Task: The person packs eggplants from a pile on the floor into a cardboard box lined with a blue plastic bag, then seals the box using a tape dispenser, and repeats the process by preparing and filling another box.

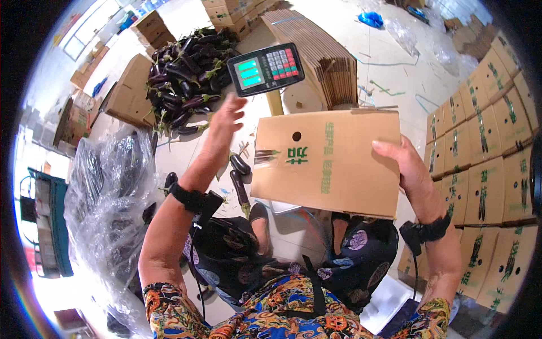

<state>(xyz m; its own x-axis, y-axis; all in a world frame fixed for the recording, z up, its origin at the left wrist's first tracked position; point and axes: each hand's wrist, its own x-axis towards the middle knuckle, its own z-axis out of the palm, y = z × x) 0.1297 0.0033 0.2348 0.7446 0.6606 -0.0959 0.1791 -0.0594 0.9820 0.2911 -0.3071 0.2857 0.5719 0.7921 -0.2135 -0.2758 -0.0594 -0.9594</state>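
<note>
A cardboard carton with green printed characters, an eggplant picture and a round hole is in front of my knees. My right hand grips its right edge, thumb on the printed face and fingers hidden behind. My left hand is raised left of the carton, holding nothing, its fingers apart. Just above it is the lit display head of a digital scale on a yellow post. A pale edge shows below the carton; whether the carton rests on it I cannot tell. Loose eggplants lie on the floor below my left hand.
A large eggplant heap lies at the upper left. Flattened cartons are stacked beyond the scale. Printed cartons form a wall on the right. Clear plastic sheeting covers dark contents on the left. Strapping scraps litter the floor.
</note>
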